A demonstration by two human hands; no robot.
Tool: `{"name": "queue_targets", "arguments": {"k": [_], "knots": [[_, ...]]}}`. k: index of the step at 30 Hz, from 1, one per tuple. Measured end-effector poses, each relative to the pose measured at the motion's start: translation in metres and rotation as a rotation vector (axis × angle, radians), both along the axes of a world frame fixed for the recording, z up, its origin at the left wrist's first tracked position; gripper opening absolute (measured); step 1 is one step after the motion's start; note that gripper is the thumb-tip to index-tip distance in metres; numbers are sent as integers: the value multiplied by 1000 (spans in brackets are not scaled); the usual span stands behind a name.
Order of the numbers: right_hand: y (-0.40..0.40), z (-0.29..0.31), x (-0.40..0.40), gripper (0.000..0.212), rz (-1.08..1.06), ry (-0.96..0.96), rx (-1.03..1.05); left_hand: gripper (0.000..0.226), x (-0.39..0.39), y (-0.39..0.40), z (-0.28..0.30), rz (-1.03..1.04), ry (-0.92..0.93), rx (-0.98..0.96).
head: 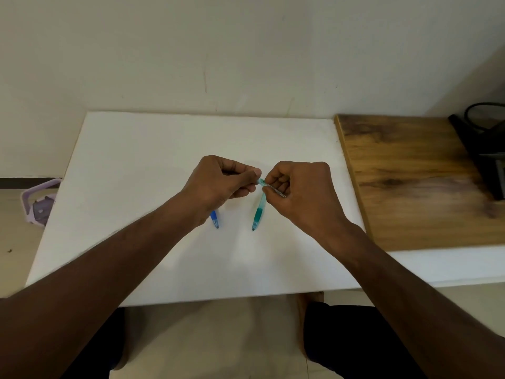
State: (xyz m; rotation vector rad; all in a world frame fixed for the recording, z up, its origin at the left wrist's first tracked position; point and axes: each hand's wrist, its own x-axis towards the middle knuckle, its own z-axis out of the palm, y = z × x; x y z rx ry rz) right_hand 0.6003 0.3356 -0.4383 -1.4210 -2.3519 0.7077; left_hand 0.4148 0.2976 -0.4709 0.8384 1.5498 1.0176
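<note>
Pinching the top end of the green pen (pixel 259 212) over the desk (pixel 136 173), left grip (pixel 221 181) from 9 o'clock, right grip (pixel 297 187) from 3, blue pen (pixel 215 218) at its 9.

Soft, even indoor light; slightly soft picture.
Glare whitens the white board (pixel 164 160); faint shadows beneath the arms; beyond it, edges bend and blur.

No writing is legible on the green pen (pixel 259 214) or blue pen (pixel 215 218).

My white worktop (pixel 164 160) lies before me; a wooden board (pixel 410 187) rests on it at three o'clock.
</note>
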Motion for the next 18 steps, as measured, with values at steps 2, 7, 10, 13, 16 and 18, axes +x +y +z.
{"name": "queue_targets", "arguments": {"k": [2, 7, 10, 13, 16, 18], "knots": [[-2, -1, 0, 24, -6, -2, -6, 10, 0, 0, -1, 4, -5, 1], [-1, 3, -1, 24, -35, 0, 18, 3, -4, 2, 1, -20, -39, -35], [2, 6, 0, 24, 52, -102, 16, 5, -7, 2, 2, -85, -12, -54], [3, 8, 1, 25, 74, -124, 7, 9, -9, 2, 2, -109, -15, -54], [1, 6, 3, 22, 35, -34, 26, 15, -4, 0, 2, -73, -6, 17], [-1, 3, 3, 20, -14, 18, 48, 19, 5, -3, 1, -13, 46, 84]]}}
